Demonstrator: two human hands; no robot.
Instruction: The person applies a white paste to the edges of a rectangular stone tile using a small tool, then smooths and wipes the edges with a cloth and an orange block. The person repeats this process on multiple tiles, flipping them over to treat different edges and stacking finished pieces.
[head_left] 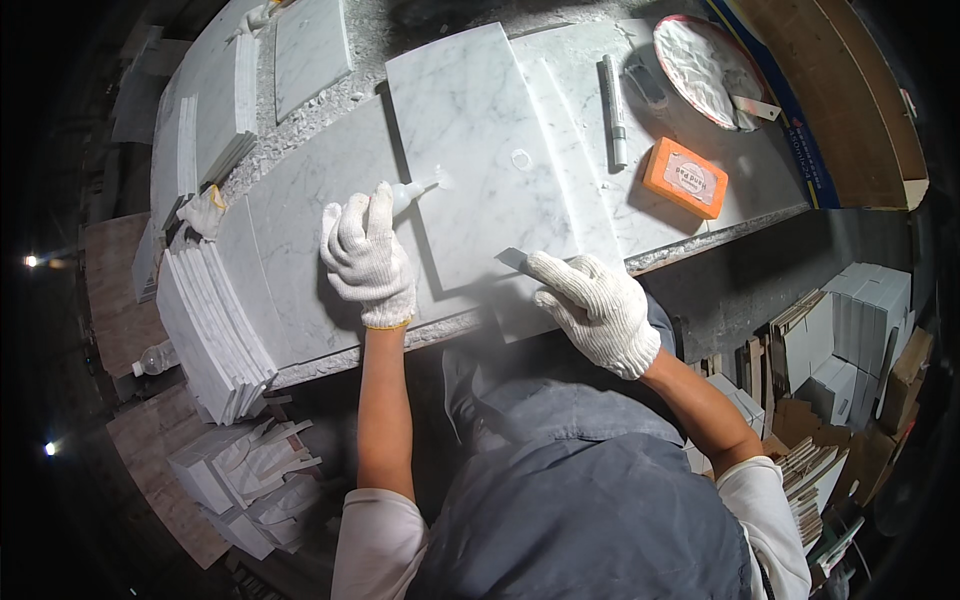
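Both of my hands wear white knitted gloves. My left hand [368, 262] is closed round a small translucent squeeze bottle [403, 197]. Its thin nozzle points right, just over a small whitish wet spot [446, 183] on a grey-veined white marble slab [475, 110]. My right hand [603, 312] grips a scraper [512, 259] with a flat metal blade, held over the slab's near right part; the glove hides its handle. A small ring-shaped mark [520, 159] shows on the slab farther right. Beneath this slab lie other marble slabs [310, 240].
To the right are an orange sanding block [686, 180], a grey marker [614, 112], and a round tub [690, 60] of white paste with a spatula [757, 108]. A cardboard box [855, 90] stands beyond. Stacked slabs [215, 325] and a white glove [203, 212] are at left.
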